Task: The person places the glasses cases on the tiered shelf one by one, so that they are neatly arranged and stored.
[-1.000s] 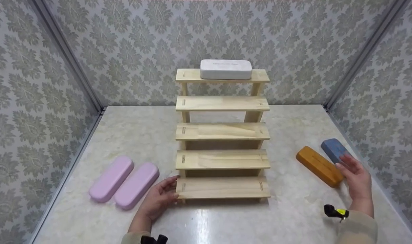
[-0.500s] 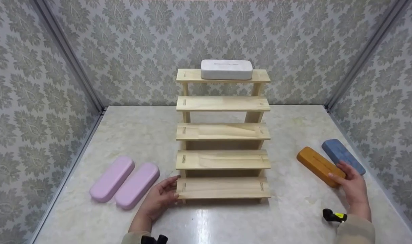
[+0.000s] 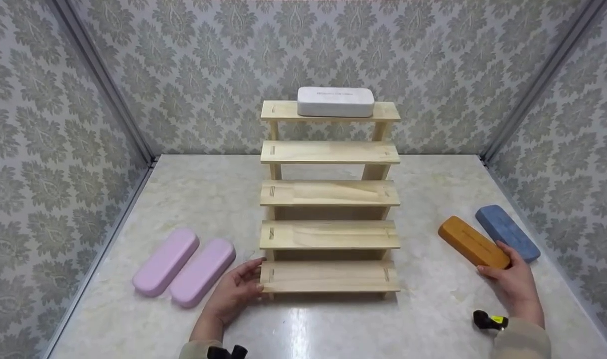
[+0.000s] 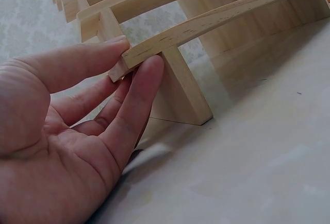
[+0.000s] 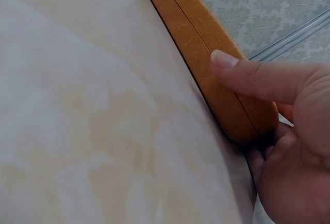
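Observation:
My left hand (image 3: 232,297) pinches the left end of the lowest shelf of a tiered wooden display stand (image 3: 328,276); in the left wrist view the thumb (image 4: 95,62) lies on the board's upper side with fingers beneath. On the right, my right hand (image 3: 516,281) grips the near end of an orange glasses case (image 3: 470,242). The right wrist view shows the thumb (image 5: 252,77) across the side of the case, other fingers partly hidden behind its end. A blue glasses case (image 3: 507,233) lies just beyond, beside the orange one.
A white glasses case (image 3: 335,102) sits on the stand's top shelf. Two pink glasses cases (image 3: 166,262) lie side by side on the marbled table (image 3: 208,189) at the left. Patterned walls (image 3: 208,75) enclose the back and sides.
My right hand has come down and leftward from over the blue case onto the near end of the orange case, closing its fingers around it. My left hand stays at the lowest shelf.

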